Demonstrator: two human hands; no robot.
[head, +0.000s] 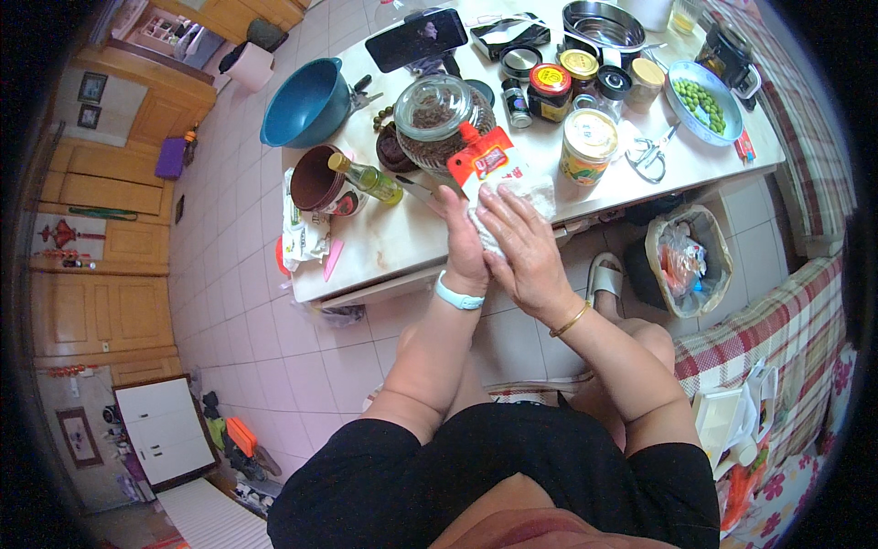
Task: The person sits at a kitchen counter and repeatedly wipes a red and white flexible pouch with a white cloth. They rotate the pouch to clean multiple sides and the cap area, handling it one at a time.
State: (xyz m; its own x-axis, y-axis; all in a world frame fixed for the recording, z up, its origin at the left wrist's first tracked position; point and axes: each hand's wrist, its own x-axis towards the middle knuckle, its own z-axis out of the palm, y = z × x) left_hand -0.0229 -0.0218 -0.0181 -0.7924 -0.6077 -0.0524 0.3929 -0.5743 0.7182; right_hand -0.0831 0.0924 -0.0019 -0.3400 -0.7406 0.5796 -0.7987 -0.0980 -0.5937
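Over the table's front edge, my left hand [465, 243] supports a red and white spouted pouch [490, 165], its red cap pointing away from me. My right hand [518, 240] lies flat over a white cloth [542, 195] pressed against the pouch. The palms face each other, so much of the pouch and cloth is hidden between them. Just beyond the pouch stands a lidded glass jar [439, 123] of dark contents. A knife [420, 192] lies left of my left hand, near a green-yellow bottle [374, 180] with a gold cap. Right of the cloth is a tub [588, 147].
Scissors [650, 154] and a bowl of green peas [703, 103] are on the table's right. At left are a blue basin [306, 103] and a brown tub [319, 180]. A phone [417, 40] stands at the back. Below right is a lined bin [689, 261].
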